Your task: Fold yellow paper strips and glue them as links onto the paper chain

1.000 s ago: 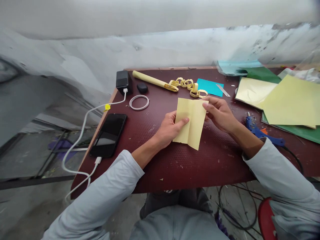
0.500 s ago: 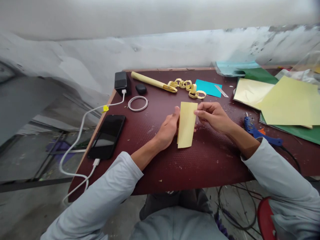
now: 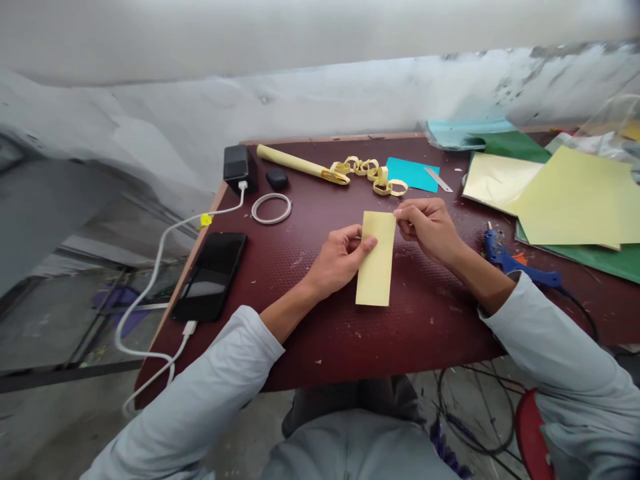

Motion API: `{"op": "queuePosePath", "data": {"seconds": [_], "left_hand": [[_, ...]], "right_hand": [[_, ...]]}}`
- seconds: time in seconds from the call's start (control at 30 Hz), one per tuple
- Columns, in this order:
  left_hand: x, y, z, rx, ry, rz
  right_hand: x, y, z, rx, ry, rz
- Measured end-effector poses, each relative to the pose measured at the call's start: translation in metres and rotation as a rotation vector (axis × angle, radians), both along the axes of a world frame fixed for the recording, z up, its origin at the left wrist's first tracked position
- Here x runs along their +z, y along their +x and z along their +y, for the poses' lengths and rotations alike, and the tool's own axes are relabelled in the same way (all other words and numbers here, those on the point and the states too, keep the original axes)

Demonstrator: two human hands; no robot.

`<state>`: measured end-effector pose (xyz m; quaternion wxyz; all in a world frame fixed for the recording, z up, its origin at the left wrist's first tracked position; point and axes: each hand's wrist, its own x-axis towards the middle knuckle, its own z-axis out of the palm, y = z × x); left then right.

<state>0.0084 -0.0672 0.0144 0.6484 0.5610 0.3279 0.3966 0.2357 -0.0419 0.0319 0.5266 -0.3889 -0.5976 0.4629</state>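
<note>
Both hands are on a pale yellow folded rectangle of paper (image 3: 376, 259), which lies flat on the dark red textured bench (image 3: 325, 333) right between them. The left hand (image 3: 339, 259) pins the strip's near-left edge, thumb and fingertips pressing down on it, apparently to keep the layers from springing apart. The right hand (image 3: 426, 229) pinches the strip's far corner between thumb and forefinger, a grip that looks meant to hold the edges lined up. Just beyond the hands lies a chain of yellow paper loops (image 3: 369, 175), one end touching a long rolled yellow paper tube (image 3: 295, 162); beside the chain's other end sits a small teal paper sheet (image 3: 411, 175) with a short metal blade or ruler (image 3: 439, 179) across its corner. Off to the right of the right hand, a blue glue gun (image 3: 510, 262) lies within easy reach, and past it a loose stack of yellow and green paper sheets (image 3: 570, 200). To the left of the left hand, a black smartphone (image 3: 211, 275) lies on a white charging cable (image 3: 165, 247), kept well apart from the paper.
</note>
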Motion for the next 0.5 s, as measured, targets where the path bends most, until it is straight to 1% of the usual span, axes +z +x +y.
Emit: {"op": "queuePosePath", "data": {"seconds": [0.1, 0.17, 0.23, 0.37, 0.5], "left_hand": [[-0.0011, -0.0003, 0.0007, 0.021, 0.005, 0.005], [-0.0025, -0.0005, 0.0017, 0.058, 0.009, -0.002], [-0.0037, -0.0005, 0.0025, 0.084, 0.009, -0.009], [-0.005, -0.0002, 0.0022, 0.059, 0.01, -0.023], [-0.0046, 0.0002, 0.0008, 0.066, 0.023, -0.013]], "right_hand": [[0.0027, 0.0002, -0.0006, 0.009, -0.024, -0.003], [0.0046, 0.0009, -0.0021, 0.05, -0.048, -0.061], [0.0058, 0.0018, -0.0037, 0.087, -0.041, -0.122], [0.0069, 0.0024, -0.005, 0.074, -0.012, -0.136], [0.0073, 0.0019, -0.0041, 0.103, -0.099, -0.117]]}}
